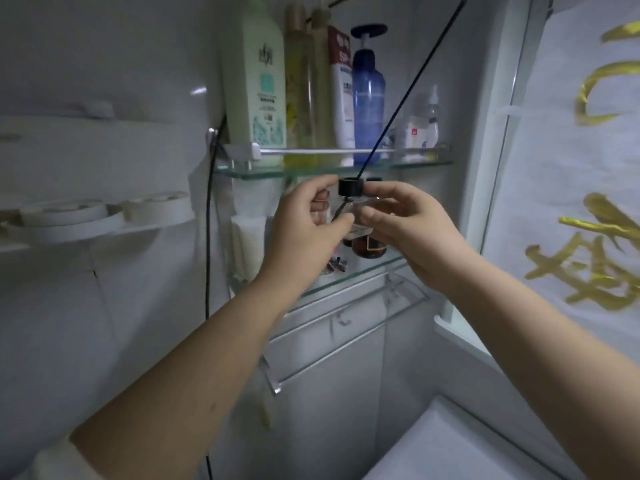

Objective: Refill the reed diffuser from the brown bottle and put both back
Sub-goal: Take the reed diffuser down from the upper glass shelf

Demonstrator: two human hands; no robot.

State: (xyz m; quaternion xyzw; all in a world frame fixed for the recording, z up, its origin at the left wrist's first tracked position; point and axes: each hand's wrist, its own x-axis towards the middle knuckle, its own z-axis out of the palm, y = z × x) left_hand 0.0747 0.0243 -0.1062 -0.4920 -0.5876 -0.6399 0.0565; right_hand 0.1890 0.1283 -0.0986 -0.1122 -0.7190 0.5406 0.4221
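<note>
The reed diffuser (350,187) is a small clear glass bottle with a black collar, held in front of the shelves. One long black reed (408,88) rises from it up and to the right. My left hand (304,220) grips its left side and my right hand (412,223) grips its right side. The brown bottle (370,247) stands on the lower glass shelf (356,271), just behind and below my hands, mostly hidden by them.
The upper glass shelf (311,168) holds several tall bottles, among them a pale green one (258,74) and a blue pump bottle (367,88). A black cable (207,237) hangs at left. A white wall holder (86,216) sits far left. Towel rails (346,327) run below.
</note>
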